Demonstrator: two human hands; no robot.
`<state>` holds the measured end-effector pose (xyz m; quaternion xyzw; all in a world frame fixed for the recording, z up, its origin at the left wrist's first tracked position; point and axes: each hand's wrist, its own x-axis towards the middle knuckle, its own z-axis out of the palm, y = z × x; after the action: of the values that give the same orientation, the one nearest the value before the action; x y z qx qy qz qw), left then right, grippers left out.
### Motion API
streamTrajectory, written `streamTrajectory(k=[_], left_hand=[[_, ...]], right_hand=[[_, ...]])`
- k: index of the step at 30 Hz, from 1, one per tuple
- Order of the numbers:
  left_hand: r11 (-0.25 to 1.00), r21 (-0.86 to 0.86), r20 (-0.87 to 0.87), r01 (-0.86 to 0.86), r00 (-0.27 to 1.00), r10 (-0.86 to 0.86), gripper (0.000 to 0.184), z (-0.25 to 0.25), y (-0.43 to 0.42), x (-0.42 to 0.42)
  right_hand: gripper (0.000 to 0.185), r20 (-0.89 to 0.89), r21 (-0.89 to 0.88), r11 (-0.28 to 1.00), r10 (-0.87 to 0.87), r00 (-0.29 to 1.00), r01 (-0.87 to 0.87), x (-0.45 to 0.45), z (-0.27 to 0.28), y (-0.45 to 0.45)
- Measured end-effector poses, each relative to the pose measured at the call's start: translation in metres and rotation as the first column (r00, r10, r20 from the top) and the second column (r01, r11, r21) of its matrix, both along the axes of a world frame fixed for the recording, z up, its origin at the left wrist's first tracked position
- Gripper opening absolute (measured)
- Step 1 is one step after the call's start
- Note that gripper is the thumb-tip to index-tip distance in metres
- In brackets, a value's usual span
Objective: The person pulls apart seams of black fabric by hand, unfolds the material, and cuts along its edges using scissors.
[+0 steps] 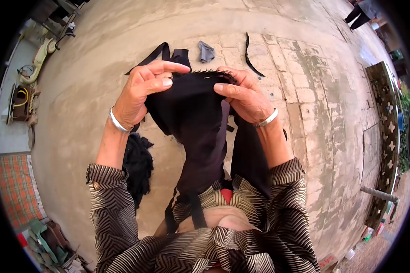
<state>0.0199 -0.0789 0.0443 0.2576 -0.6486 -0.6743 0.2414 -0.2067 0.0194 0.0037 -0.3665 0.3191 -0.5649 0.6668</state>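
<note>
A dark cloth (191, 109) with a frayed top edge is stretched between my two hands and hangs down over my lap. My left hand (143, 88) pinches its upper left corner between thumb and fingers, the index finger reaching along the edge. At the upper right corner, my right hand (246, 95) grips the fabric with the thumb in front and the fingers partly hidden behind. Another dark length (248, 159) drapes beneath my right forearm. Below my left hand, a heap of black fabric (139, 164) lies on the ground.
Beyond my hands lie black scraps (181, 57), a grey piece (206, 52) and a thin black strip (248, 57). A person (362, 13) stands far right. A low patterned wall (387, 136) runs along the right; a checked cloth (19, 189) is at left.
</note>
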Motion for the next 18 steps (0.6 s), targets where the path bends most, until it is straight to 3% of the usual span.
streamTrajectory(k=[3,4,8,10,13,18], left_hand=[[0.995,-0.075,0.030,-0.063,0.997,0.065,0.042,0.003,0.006,-0.003],[0.995,-0.075,0.038,-0.061,0.997,0.064,0.041,0.004,0.007,-0.003],[0.994,-0.081,0.075,-0.071,0.994,0.077,0.037,0.004,0.009,-0.002],[0.994,-0.081,0.077,-0.079,0.993,0.085,0.036,0.000,0.009,-0.003],[0.991,-0.100,0.069,-0.092,0.993,0.099,0.033,-0.002,0.011,-0.006],[0.993,-0.074,0.057,-0.092,0.994,0.096,0.033,0.002,0.023,-0.017]], right_hand=[[0.019,-0.043,-0.025,0.999,-0.030,0.999,0.029,0.006,0.004,-0.003],[0.012,-0.033,0.065,0.986,-0.148,0.988,0.150,0.011,0.008,0.000],[0.021,-0.108,-0.014,0.988,-0.154,0.982,0.153,0.002,-0.011,-0.001],[0.022,-0.161,0.034,0.987,-0.150,0.976,0.157,0.000,-0.006,0.000],[0.022,-0.057,0.002,0.980,-0.196,0.979,0.197,0.005,0.001,0.004],[0.018,-0.097,0.032,0.980,-0.194,0.976,0.198,0.012,0.003,0.013]])
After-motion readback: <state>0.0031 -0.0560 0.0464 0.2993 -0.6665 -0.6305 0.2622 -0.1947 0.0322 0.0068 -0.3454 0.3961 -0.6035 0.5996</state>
